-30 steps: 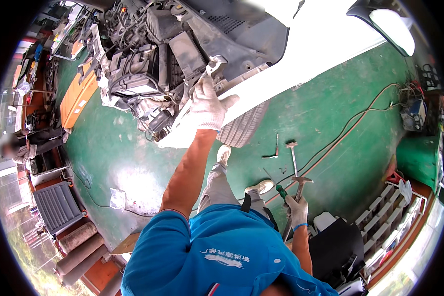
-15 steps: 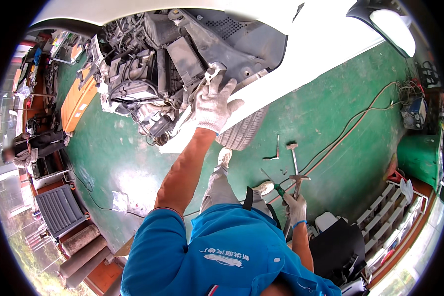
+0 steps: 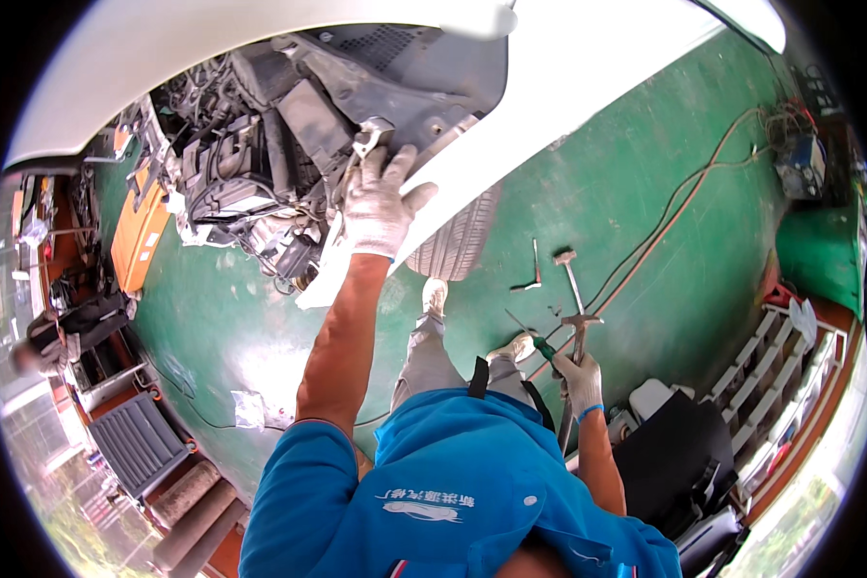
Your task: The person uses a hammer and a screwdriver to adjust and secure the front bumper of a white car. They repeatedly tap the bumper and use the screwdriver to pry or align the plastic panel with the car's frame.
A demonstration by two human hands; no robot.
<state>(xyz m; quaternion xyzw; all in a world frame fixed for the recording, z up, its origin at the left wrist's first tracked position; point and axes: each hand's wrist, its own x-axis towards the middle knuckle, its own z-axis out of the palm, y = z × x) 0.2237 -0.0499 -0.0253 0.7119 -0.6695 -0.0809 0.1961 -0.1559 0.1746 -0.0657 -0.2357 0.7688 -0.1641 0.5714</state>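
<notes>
My left hand (image 3: pixel 376 202) in a pale glove lies spread on the inner edge of the white fender (image 3: pixel 511 135), its fingertips by a shiny metal piece (image 3: pixel 371 137) that I cannot identify, beside the engine bay (image 3: pixel 250 154). Low on the right, my gloved right hand (image 3: pixel 578 382) is closed round a green-handled screwdriver (image 3: pixel 544 349) and a metal hammer (image 3: pixel 583 323). Another hammer (image 3: pixel 564 258) and a slim ratchet-like tool (image 3: pixel 535 272) lie on the floor beside a tire (image 3: pixel 453 241).
A white hood (image 3: pixel 106 77) arches over the top left. An orange panel (image 3: pixel 137 241) lies left of the car; a person (image 3: pixel 63 342) is beyond. Hoses (image 3: pixel 665 222), a green bin (image 3: pixel 817 246), a white rack (image 3: pixel 771 385) and a grey cart (image 3: pixel 140 438) surround the floor.
My left hand's fingers have spread out on the fender edge. The view has shifted, so more white hood shows at top left. My right hand still holds its tools.
</notes>
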